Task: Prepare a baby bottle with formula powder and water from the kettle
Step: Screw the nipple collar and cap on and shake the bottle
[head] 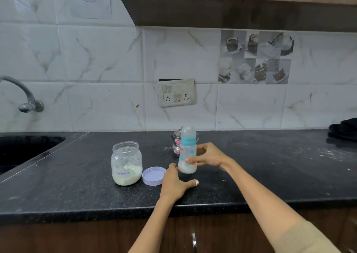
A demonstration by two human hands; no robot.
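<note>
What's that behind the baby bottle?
A small metal kettle stands behind the baby bottle, which the right hand holds. Only its left side and lid show; the bottle covers the rest, so its spout cannot be seen.

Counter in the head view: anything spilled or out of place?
Yes. White powder specks are scattered over the black counter, thickest at far right. The formula jar stands open, its lid lying beside it.

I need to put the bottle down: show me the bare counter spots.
Bare counter lies right of the right hand, toward the dark cloth; also left of the formula jar, toward the sink. Crowded: jar, lid, baby bottle, kettle.
</note>
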